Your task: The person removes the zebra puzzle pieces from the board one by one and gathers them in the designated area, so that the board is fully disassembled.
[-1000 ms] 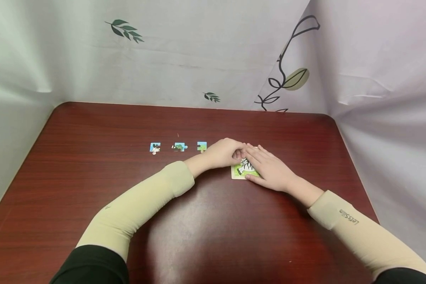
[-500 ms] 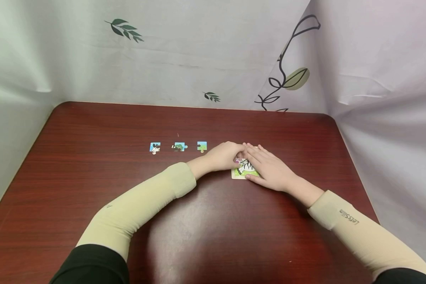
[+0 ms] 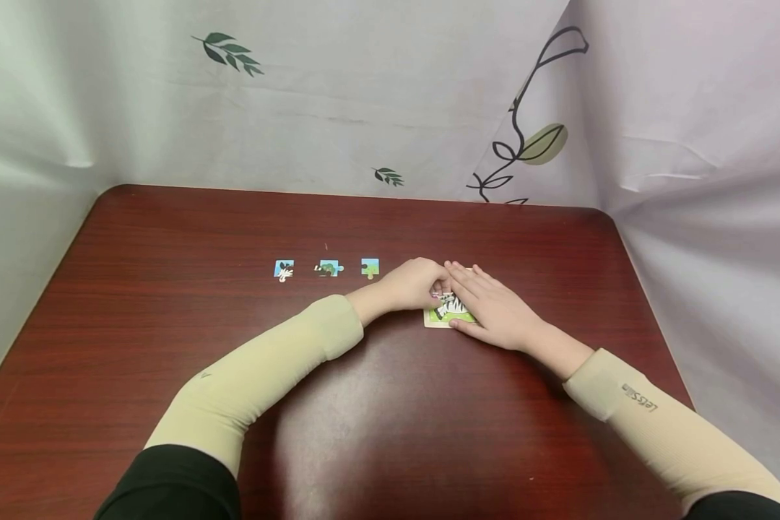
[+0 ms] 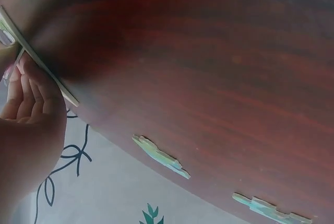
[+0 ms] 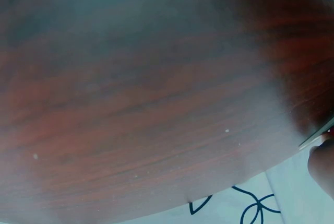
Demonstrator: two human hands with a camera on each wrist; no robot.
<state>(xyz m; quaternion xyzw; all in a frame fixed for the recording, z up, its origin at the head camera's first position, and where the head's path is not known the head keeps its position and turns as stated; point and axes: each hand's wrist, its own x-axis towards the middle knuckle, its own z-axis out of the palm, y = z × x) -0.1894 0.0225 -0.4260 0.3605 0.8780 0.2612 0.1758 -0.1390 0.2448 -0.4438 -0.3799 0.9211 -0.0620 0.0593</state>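
We do best here when our two hands share the work. Our right hand [image 3: 497, 310] lies over the zebra board [image 3: 446, 318], its fingers straight and gripping nothing; we want that pressure even, so the board cannot skid on the table [image 3: 429, 404]. Our left hand [image 3: 411, 284] curls at the board's left side, where we judge that thumb and fingertips pinch a puzzle piece [image 4: 8, 72], though the knuckles hide most of it. We should hold it level, feel for its tabs and press from above, never forcing an edge. To the left of the board, the zebra-head piece [image 3: 284, 269], the bush piece [image 3: 328, 269] and the green-and-blue piece [image 3: 370, 267] lie apart in a row, clear of our fingers.

Against half a second ago, little differs: our left hand sits a touch higher and the left sleeve [image 3: 253, 368] reaches slightly farther right. Our right hand, the board and that row look unmoved.
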